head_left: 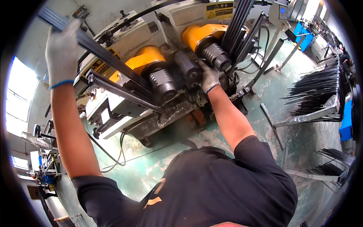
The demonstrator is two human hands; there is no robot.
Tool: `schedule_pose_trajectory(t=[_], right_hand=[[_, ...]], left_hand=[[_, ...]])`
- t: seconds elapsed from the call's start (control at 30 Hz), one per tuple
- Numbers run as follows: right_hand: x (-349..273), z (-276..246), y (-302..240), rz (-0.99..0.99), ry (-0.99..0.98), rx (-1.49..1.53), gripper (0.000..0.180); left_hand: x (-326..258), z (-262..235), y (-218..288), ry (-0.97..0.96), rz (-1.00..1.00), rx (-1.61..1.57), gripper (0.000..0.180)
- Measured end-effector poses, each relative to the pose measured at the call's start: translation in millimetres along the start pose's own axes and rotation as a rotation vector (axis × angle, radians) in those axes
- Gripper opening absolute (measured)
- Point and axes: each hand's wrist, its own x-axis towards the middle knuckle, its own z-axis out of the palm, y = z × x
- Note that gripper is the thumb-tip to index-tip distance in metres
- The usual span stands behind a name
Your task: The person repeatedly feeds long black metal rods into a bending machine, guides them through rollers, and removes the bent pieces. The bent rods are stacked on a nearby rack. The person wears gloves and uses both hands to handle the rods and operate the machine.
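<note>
My left hand (62,55), in a pale glove with a blue cuff, is raised at the upper left. It is closed round a bundle of long dark metal bars (107,58), which slants down to the machine's left roller (162,83); its fingertips are slightly smeared. In another pale glove, my right hand (210,77) reaches into the machine. It lies against a dark faceted block (186,66), just left of the right roller (216,56). Its fingers are partly hidden, so their grip does not show. Orange-yellow arms (145,56) carry both ridged rollers.
A coil spring (117,90) runs along the machine's left front. More upright dark bars (236,26) stand at its right. A rack (310,119) of thin black rods stands on the right, with a lower rod stand (314,174) nearer. A black cable (121,151) hangs toward the green floor.
</note>
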Motion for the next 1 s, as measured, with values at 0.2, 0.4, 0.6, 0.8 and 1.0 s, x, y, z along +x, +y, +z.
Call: schedule_pose_trajectory(t=[0.2, 0.4, 0.6, 0.8, 1.0], right_hand=[[-9, -2, -1, -0.155, -0.049, -0.094, 0.026], [-5, -4, 8, -0.260, -0.044, -0.111, 0.025], [-13, -1, -1, -0.289, -0.061, -0.137, 0.023], [-31, 13, -12, -0.255, -0.070, -0.109, 0.023], [-26, 9, -8, -0.290, -0.043, -0.126, 0.025]], left_hand=[[32, 43, 67, 0.137, -0.136, -0.246, 0.037], [27, 50, 43, 0.058, -0.108, -0.321, 0.035], [19, 49, 57, 0.042, -0.150, -0.403, 0.037], [21, 55, 42, 0.082, -0.081, -0.389, 0.037], [20, 58, 43, 0.101, -0.065, -0.399, 0.037]])
